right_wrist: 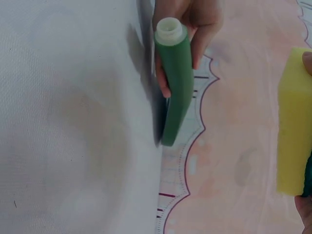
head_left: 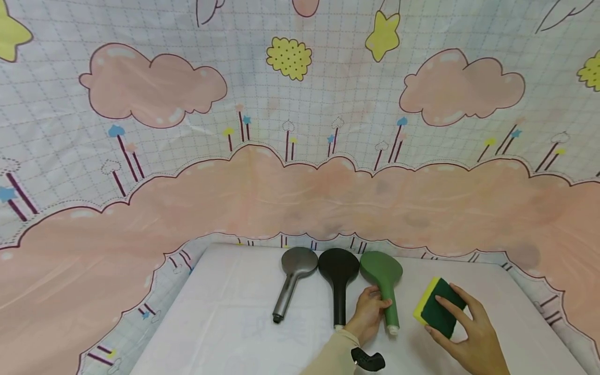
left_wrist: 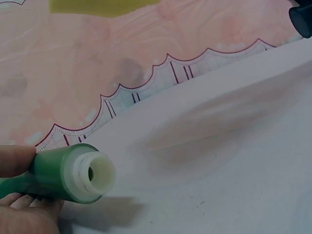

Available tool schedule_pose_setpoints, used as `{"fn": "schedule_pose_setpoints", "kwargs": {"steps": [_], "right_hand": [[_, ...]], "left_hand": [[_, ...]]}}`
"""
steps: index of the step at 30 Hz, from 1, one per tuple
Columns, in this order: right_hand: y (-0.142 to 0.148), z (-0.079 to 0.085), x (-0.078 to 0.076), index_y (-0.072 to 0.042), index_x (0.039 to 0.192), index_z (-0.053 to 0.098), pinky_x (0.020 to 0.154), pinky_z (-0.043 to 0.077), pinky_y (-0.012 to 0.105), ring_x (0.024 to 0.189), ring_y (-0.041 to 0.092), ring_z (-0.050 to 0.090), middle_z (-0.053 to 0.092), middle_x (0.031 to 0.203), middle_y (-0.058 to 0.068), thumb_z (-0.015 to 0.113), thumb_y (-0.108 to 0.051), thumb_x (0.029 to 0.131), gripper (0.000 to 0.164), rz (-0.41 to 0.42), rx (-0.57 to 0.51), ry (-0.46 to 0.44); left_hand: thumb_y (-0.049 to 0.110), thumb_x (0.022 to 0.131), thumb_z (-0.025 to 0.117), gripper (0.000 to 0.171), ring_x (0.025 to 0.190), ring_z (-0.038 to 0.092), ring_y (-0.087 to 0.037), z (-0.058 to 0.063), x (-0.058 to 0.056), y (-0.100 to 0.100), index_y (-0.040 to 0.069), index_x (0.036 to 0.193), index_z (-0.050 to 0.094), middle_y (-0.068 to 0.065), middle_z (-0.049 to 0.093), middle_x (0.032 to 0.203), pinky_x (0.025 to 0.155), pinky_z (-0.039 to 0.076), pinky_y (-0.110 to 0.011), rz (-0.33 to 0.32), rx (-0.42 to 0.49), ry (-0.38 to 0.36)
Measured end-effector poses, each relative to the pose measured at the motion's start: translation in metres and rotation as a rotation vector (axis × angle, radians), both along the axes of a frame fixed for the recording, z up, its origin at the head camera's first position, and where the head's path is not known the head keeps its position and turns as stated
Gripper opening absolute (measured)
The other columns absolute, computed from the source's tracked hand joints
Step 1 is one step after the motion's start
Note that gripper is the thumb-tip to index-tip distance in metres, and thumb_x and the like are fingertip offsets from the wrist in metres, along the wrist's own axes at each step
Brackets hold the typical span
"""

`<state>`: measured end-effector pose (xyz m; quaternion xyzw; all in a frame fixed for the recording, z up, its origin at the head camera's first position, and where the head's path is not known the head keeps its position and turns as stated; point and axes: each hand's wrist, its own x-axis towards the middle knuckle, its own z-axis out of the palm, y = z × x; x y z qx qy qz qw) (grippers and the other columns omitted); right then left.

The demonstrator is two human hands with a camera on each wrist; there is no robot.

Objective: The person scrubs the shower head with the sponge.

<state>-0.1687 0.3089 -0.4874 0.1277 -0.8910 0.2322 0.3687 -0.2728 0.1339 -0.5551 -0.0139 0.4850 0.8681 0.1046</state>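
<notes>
My left hand (head_left: 367,315) grips the handle of a green shower head (head_left: 382,271), with the thumb over one side and fingers under the other. The pale threaded end (left_wrist: 97,173) of that handle faces the left wrist camera. In my right hand (head_left: 473,328) is a sponge (head_left: 442,307), yellow on one side and dark green on the other, pinched between thumb and fingers above the table, to the right of the green shower head. The right wrist view shows the yellow side of the sponge (right_wrist: 292,126) and the green handle (right_wrist: 176,73) apart from it.
A black shower head (head_left: 338,271) lies just left of the green one, and a grey shower head (head_left: 299,263) lies left of that. All are toward the back of the white table (head_left: 225,312). A patterned cloth (head_left: 300,203) hangs behind the table.
</notes>
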Motion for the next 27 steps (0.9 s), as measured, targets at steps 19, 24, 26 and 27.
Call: {"fn": "schedule_pose_setpoints", "kwargs": {"steps": [19,24,26,27], "right_hand": [[-0.002,0.004,0.005,-0.016,0.117,0.070,0.096,0.012,-0.007,0.114,0.040,0.045,0.048,0.138,0.021,0.096,-0.016,0.047,0.075,-0.017,-0.016,-0.024],[-0.004,0.004,0.005,-0.016,0.117,0.070,0.096,0.011,-0.008,0.114,0.040,0.046,0.049,0.139,0.021,0.096,-0.017,0.047,0.075,-0.028,-0.017,-0.026],[-0.005,0.004,0.005,-0.015,0.117,0.069,0.096,0.011,-0.007,0.115,0.041,0.046,0.049,0.139,0.021,0.096,-0.017,0.048,0.075,-0.029,-0.017,-0.027],[-0.005,0.004,0.005,-0.016,0.117,0.069,0.096,0.010,-0.007,0.115,0.041,0.046,0.048,0.139,0.021,0.096,-0.018,0.048,0.075,-0.031,-0.015,-0.029]], "left_hand": [[-0.012,0.073,0.075,0.043,0.091,0.068,-0.017,0.004,-0.002,-0.004,-0.009,0.115,0.064,-0.012,0.071,0.098,0.079,0.058,-0.027,0.049,-0.441,0.087],[-0.005,0.072,0.081,0.040,0.086,0.070,-0.013,0.004,-0.001,-0.008,-0.007,0.110,0.068,-0.009,0.074,0.092,0.073,0.057,-0.022,0.064,-0.574,0.171],[-0.001,0.073,0.082,0.037,0.082,0.070,-0.011,0.005,-0.001,-0.010,-0.005,0.107,0.070,-0.009,0.075,0.089,0.071,0.056,-0.021,0.068,-0.635,0.217],[0.002,0.073,0.082,0.035,0.080,0.069,-0.009,0.006,0.000,-0.012,-0.005,0.106,0.071,-0.009,0.074,0.088,0.069,0.056,-0.021,0.078,-0.678,0.241]]}}
